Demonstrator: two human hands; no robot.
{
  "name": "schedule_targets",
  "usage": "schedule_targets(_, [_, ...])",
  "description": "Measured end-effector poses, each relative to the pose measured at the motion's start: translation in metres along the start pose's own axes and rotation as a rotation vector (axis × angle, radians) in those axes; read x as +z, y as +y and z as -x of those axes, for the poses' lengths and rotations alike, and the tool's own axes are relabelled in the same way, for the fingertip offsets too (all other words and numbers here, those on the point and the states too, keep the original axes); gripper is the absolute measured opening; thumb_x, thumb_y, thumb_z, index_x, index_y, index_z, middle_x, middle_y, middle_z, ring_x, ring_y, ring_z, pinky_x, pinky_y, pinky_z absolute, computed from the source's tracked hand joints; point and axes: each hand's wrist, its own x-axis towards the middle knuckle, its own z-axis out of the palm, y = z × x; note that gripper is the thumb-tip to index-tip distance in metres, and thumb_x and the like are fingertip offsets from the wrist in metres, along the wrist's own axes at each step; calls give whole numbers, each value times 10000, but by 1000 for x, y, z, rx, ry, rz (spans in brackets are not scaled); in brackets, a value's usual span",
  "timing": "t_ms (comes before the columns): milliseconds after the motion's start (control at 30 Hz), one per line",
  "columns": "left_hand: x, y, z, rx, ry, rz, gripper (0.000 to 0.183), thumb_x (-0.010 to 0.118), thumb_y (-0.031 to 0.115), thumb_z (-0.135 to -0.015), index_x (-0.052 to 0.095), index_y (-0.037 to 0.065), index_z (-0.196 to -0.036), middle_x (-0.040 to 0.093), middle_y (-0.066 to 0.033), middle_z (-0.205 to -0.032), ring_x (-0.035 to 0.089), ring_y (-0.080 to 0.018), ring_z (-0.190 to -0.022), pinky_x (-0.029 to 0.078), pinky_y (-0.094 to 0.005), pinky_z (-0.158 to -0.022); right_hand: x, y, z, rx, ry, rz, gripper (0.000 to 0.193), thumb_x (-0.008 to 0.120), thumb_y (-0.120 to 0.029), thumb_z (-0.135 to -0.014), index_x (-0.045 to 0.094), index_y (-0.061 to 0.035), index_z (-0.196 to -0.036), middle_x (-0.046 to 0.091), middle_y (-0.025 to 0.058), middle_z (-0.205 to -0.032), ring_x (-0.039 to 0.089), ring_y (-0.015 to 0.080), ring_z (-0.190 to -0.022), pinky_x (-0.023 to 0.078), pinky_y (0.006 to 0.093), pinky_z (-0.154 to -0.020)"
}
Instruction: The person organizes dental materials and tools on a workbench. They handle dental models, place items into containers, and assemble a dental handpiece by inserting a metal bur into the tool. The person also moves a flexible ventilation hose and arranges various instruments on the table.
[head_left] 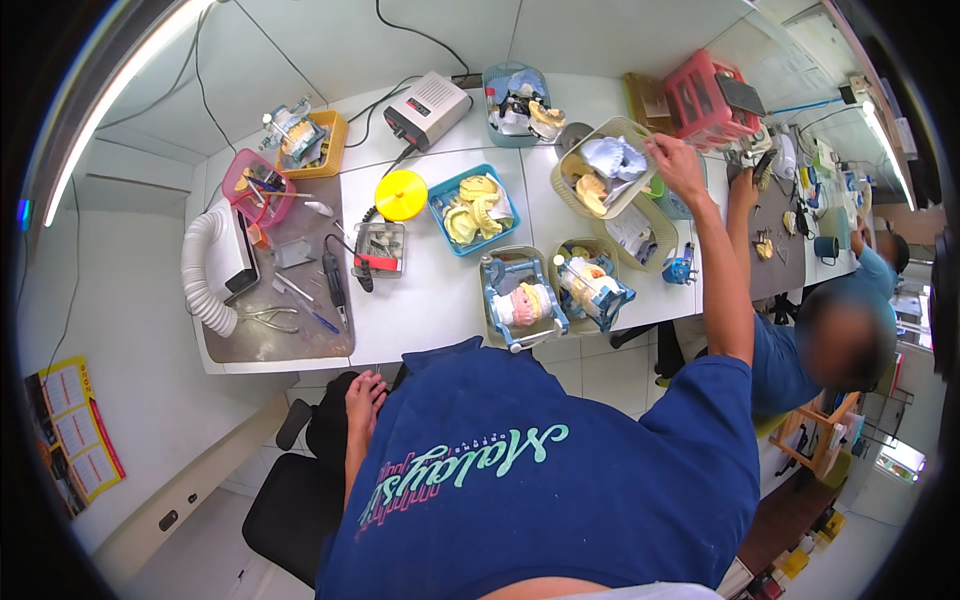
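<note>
Right hand (676,165) gripping rim of beige basket (628,130) of dental casts on counter (430,300); left hand (364,395) flat, empty, on lap.

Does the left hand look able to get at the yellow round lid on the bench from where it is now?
Probably yes: the left hand rests on the lap below the bench edge, and bare white bench lies between it and the yellow lid.

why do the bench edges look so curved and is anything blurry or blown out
Head view: fisheye lens bends the white bench edges, with black corners around the rim; the light strip at upper left is blown out; lighting is even with soft shadows; the neighbouring person's head is blurred; the right hand on the beige basket stays sharp.
</note>
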Motion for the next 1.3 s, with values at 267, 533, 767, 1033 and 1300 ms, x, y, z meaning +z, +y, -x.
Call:
schedule_targets(267, [-10,-3,-2,16,2,19,404,532,281,-1008,486,56,-1340,614,-105,-1235,619,-202,-1072,495,-350,-919,54,-26,8,-18,-155,-10,205,582,-209,-902,691,-39,-942,658,235,-814,630,437,-784,486,510,-712])
schedule_targets(533, [-17,-22,-3,3,-6,49,414,526,298,-1012,489,62,-1350,610,-109,-1259,619,-197,-1083,491,-340,-930,87,-25,3,57,-255,26,238,588,-233,-906,702,-65,-1032,681,232,-879,647,429,-871,499,502,-789])
schedule_targets(767, [-14,-25,-3,-10,12,85,401,517,285,-1018,491,58,-1348,612,-113,-1254,619,-201,-1078,493,-341,-931,83,-28,9,22,-151,-11,306,674,-228,-869,680,-71,-1132,710,165,-992,677,367,-859,517,467,-784])
schedule_targets(1033, [-13,-30,-7,-14,5,93,400,506,260,-1022,481,38,-1354,605,-128,-1253,618,-210,-1077,503,-357,-930,69,-51,17,-70,-178,-80,347,720,-196,-835,663,-82,-1157,678,103,-1058,678,272,-797,537,401,-751])
schedule_targets(1300, [-8,-12,-5,-10,7,46,409,515,270,-1014,477,47,-1354,608,-111,-1245,616,-197,-1073,496,-340,-923,91,-92,14,-260,-363,138,492,728,-211,-810,587,-104,-1270,578,125,-1271,637,352,-1043,524,456,-862])
